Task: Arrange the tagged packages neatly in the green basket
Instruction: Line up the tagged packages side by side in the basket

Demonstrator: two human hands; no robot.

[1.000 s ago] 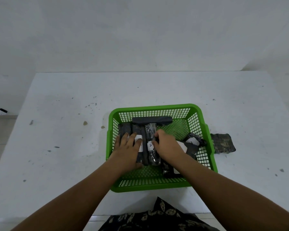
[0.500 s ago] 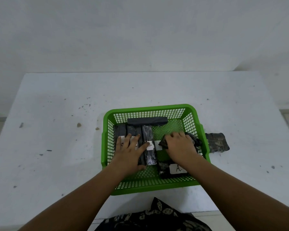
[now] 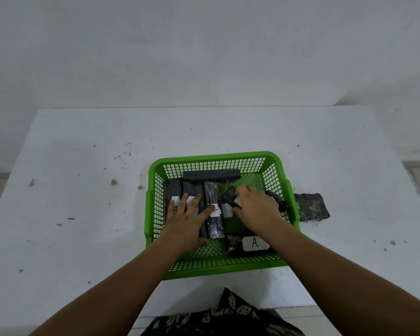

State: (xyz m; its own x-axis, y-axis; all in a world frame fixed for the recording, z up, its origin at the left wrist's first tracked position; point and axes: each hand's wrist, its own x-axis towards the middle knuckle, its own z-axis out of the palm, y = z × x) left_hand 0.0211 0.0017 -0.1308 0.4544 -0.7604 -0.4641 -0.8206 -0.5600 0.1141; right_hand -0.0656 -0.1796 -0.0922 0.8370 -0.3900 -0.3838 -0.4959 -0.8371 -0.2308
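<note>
The green basket (image 3: 153, 197) sits on the white table near its front edge. Three dark tagged packages stand side by side along its left half, and my left hand (image 3: 188, 218) lies flat on them with fingers spread. A long dark package (image 3: 211, 175) lies across the back wall. My right hand (image 3: 256, 209) grips a dark tagged package (image 3: 229, 197) in the basket's right middle. Another package with a white "A" tag (image 3: 249, 242) lies at the front right corner.
A dark mottled package (image 3: 312, 207) lies on the table just outside the basket's right wall. Small specks and crumbs dot the table (image 3: 83, 214) to the left. A white wall rises behind the table. Patterned cloth shows at the bottom edge.
My right hand moved from the middle packages to the right and took hold of a package there. The "A" tagged package at the front right came into sight. My left hand stayed put.
</note>
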